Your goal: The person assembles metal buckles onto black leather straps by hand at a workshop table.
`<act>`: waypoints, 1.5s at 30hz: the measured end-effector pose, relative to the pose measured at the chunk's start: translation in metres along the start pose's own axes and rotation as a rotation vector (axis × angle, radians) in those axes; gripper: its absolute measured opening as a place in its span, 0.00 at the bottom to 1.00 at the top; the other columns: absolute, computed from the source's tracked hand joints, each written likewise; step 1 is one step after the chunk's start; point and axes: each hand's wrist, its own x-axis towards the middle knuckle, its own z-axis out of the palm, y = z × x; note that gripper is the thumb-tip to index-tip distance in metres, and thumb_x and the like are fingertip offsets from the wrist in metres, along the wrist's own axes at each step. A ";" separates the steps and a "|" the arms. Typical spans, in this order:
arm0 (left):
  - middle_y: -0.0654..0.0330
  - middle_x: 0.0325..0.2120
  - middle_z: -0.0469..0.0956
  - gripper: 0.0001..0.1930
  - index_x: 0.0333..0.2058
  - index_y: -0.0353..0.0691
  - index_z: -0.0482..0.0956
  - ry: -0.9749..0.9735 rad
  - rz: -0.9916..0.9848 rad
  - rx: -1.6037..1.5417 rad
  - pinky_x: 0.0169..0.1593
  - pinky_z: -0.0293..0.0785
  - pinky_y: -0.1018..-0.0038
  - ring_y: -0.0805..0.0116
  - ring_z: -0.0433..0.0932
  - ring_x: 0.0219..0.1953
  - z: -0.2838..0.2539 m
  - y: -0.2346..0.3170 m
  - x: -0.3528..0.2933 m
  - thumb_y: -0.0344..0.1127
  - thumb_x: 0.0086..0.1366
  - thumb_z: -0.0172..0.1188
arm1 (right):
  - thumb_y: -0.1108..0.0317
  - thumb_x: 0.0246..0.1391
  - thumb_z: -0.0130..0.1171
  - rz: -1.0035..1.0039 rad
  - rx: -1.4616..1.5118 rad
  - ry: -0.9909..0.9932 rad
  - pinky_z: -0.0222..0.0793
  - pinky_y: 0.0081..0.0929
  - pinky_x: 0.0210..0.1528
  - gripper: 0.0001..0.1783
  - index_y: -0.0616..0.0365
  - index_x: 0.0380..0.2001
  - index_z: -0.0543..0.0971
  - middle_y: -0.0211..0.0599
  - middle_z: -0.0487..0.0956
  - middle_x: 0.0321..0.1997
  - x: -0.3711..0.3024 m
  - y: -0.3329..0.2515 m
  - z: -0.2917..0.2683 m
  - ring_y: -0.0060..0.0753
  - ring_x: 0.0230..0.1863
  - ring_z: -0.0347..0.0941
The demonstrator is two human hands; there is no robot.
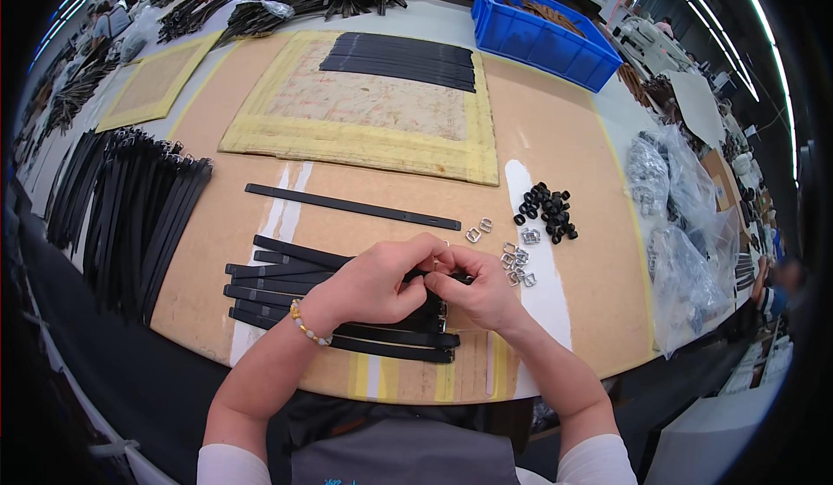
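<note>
Both of my hands meet over a group of black straps (pixel 247 291) at the near middle of the table. My left hand (pixel 382 281) is closed, thumb and fingers pinching the end of a black strap. My right hand (pixel 482 290) pinches the same end from the other side; the fingers hide most of it, and whether a buckle is on it cannot be made out. One single strap (pixel 351 206) lies apart, beyond my hands. Silver buckles (pixel 517 264) lie loose just right of my right hand, near a pile of small black loops (pixel 547 211).
A thick bundle of black straps with buckles (pixel 130 216) lies at the left. Farther off, a yellow-taped board (pixel 364 142) carries a row of flat dark strips (pixel 399 60). A blue crate (pixel 547 38) stands at the far right, clear plastic bags (pixel 685 242) at the right edge.
</note>
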 end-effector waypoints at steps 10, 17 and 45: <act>0.53 0.31 0.82 0.07 0.43 0.31 0.80 0.226 -0.151 0.267 0.38 0.76 0.70 0.64 0.80 0.31 -0.024 -0.037 0.009 0.23 0.68 0.58 | 0.70 0.64 0.65 -0.133 -0.410 0.613 0.73 0.20 0.40 0.08 0.63 0.43 0.84 0.27 0.83 0.32 0.019 0.023 -0.118 0.16 0.34 0.76; 0.54 0.38 0.77 0.05 0.40 0.32 0.81 0.068 -0.046 0.381 0.44 0.77 0.67 0.57 0.79 0.41 -0.017 -0.050 0.005 0.22 0.66 0.61 | 0.71 0.61 0.65 -0.188 -0.761 0.404 0.76 0.32 0.50 0.09 0.59 0.44 0.85 0.38 0.84 0.43 0.021 0.012 -0.068 0.36 0.45 0.80; 0.59 0.31 0.84 0.11 0.45 0.34 0.82 0.166 -0.160 0.122 0.37 0.77 0.76 0.72 0.81 0.33 -0.030 -0.014 0.010 0.28 0.65 0.69 | 0.72 0.63 0.65 0.098 0.562 0.214 0.78 0.21 0.48 0.09 0.58 0.46 0.81 0.31 0.84 0.45 0.025 0.014 -0.055 0.22 0.44 0.80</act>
